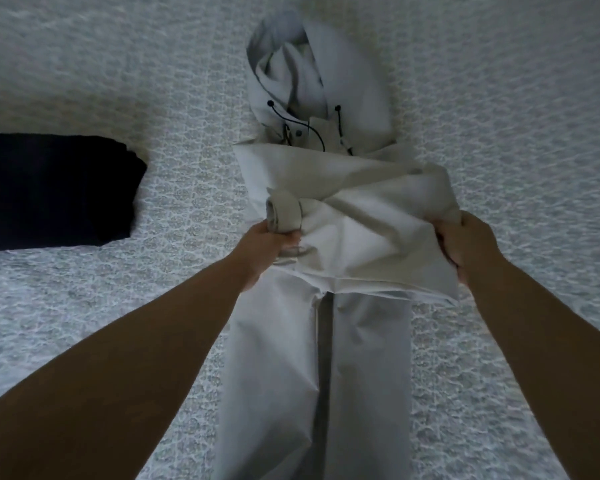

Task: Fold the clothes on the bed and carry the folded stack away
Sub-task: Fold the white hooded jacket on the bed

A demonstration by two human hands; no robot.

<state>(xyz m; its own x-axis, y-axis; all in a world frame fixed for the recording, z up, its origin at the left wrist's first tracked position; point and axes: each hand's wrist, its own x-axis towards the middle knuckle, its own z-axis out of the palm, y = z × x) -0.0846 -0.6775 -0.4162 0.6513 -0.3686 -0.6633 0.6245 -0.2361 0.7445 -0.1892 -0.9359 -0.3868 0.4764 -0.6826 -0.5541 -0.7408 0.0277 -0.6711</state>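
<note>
While both hands [271, 244] [465, 244] grip the jacket [343, 216], dark folded clothes [56, 188] lie left.

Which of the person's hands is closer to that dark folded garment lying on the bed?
Left. The left hand grips the pale jacket just right of the dark folded garment, patterned bedspread between them. The right hand grips the jacket's far side, much farther away.

No readable text, label, brand, number or sign was seen anywhere. The pale hooded jacket [323, 202] showed plain cloth only, its black drawcords at 12 o'clock bearing no marking. The dark folded garment [52, 190] at 9 o'clock was unmarked. The patterned bedspread [118, 81] carried a woven motif, no lettering.
</note>
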